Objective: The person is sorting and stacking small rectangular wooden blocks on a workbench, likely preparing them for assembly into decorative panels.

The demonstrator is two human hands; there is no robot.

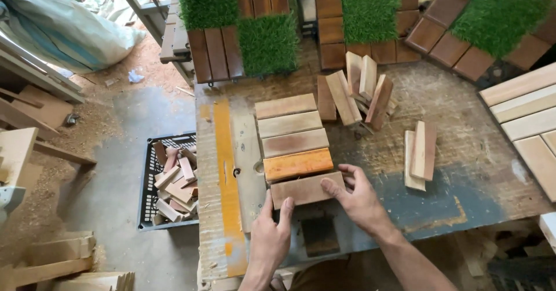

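Both of your hands are on the nearest slat, the last of a row of five wooden slats lying side by side on the workbench. Your left hand presses its left end, thumb and forefinger spread open against the near edge and corner, nothing closed around it. Your right hand lies over the right end, fingers loosely curled on the top face and thumb at the end. Neither hand lifts the piece; it lies flat on the bench.

From left to right: a black crate of offcuts stands on the floor beside the bench, then a yellow stripe runs along the bench's left margin, then the row of slats, with an orange-toned slat touching the one you hold on its far side. Its long axis runs across you, left to right, slightly tilted, parallel to its neighbours. The hands are about equally near, one at each end.

Further right, a leaning pile of loose slats stands behind the row, and a small stack of slats lies well apart.

What lies under the row is hard to make out: a dark block shows below the near edge, partly covered by your wrists. Whether the held slat is seated tight against the orange one cannot be told.
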